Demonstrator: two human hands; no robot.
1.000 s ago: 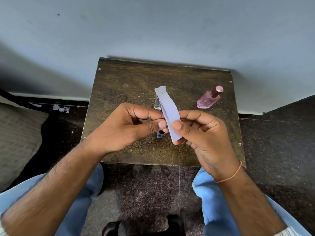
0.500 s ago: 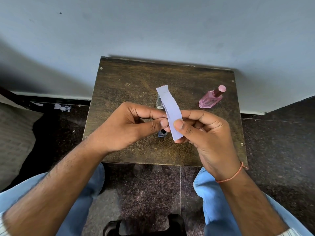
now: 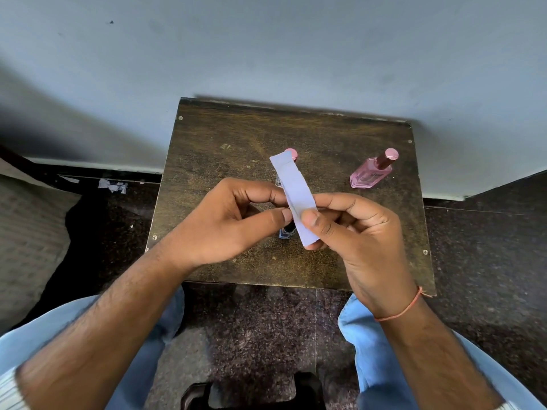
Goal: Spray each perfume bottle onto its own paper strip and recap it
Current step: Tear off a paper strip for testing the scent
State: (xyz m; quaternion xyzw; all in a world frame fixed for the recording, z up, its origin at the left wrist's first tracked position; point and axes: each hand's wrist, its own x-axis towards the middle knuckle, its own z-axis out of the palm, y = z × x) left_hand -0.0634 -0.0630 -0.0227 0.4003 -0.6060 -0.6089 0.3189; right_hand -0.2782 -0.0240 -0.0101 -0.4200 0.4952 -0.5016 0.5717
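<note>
Since a second ago the paper strip (image 3: 296, 199) at frame centre has barely shifted, both the left hand (image 3: 228, 223) and right hand (image 3: 352, 229) still pinching it, while the pink perfume bottle (image 3: 373, 171) waits capped at upper right, unsprayed.

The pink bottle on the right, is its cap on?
On. The pink bottle stands upright with its round pink cap on top.

One head-worn wide-angle view looks steeply down, close over a small table (image 3: 225, 173) against a wall (image 3: 266, 54)
</note>
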